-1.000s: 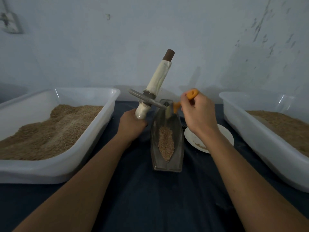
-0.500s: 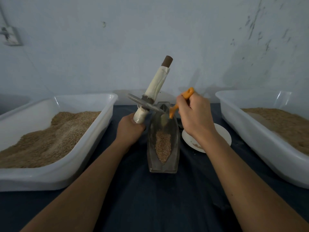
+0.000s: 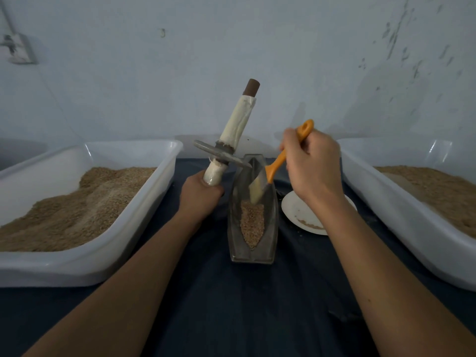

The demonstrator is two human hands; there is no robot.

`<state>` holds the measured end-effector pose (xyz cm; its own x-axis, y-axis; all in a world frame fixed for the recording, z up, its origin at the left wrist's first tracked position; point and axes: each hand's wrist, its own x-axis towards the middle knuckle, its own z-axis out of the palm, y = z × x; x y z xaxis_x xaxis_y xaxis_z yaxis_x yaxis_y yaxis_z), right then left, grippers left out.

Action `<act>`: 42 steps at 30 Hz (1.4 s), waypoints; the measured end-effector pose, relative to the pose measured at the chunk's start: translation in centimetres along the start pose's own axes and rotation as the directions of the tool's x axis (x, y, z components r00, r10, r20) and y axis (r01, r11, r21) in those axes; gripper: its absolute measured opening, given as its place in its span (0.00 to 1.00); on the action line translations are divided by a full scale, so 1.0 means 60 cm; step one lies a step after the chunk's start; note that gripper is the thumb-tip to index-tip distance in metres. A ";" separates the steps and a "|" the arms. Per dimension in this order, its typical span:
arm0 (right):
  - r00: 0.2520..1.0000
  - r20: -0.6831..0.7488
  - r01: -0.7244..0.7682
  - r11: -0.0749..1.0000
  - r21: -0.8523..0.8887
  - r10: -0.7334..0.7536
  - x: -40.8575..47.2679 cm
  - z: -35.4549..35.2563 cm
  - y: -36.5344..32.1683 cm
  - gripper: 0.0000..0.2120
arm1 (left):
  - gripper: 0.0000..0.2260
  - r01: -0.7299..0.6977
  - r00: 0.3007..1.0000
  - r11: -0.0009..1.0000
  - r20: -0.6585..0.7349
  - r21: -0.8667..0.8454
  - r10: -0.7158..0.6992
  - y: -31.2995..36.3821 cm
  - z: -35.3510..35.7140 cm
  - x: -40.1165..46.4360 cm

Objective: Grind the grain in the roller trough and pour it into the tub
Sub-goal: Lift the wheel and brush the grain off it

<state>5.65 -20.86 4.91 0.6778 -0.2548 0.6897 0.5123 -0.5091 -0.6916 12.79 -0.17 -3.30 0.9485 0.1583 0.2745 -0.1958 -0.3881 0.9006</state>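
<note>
Dark cloth-covered table point(image 3: 231, 318) bears two tubs point(image 3: 144, 202) point(image 3: 401, 215); trough point(image 3: 253, 253); plate point(image 3: 296, 210)

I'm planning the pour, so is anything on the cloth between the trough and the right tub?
Yes: a white plate lies on the cloth between the roller trough and the right tub, beneath the right hand.

Small grain-processing workroom — probably a home or cottage workshop, though the dim light leaves that uncertain. Evidence: two large white plastic tubs, left tub point(image 3: 144, 191) at frame left and right tub point(image 3: 401, 215) at frame right, both heaped with tan meal; a metal roller trough point(image 3: 253, 251) at centre on a dark cloth-covered table point(image 3: 244, 318); a bare, scuffed pale wall point(image 3: 257, 47) across the top — wall fitting point(image 3: 19, 48) at upper left.
</note>
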 end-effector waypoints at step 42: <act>0.969 -0.018 0.220 0.894 -0.391 -0.246 -0.040 0.042 -0.015 0.25 | 0.05 0.013 0.999 0.993 0.038 0.117 -0.017 0.002 0.007 0.005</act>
<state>4.91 -17.69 3.35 0.5214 -0.1365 0.8423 0.4007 -0.8324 -0.3829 13.15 -0.57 -3.24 0.9606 0.1299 0.2458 -0.1535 -0.4895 0.8584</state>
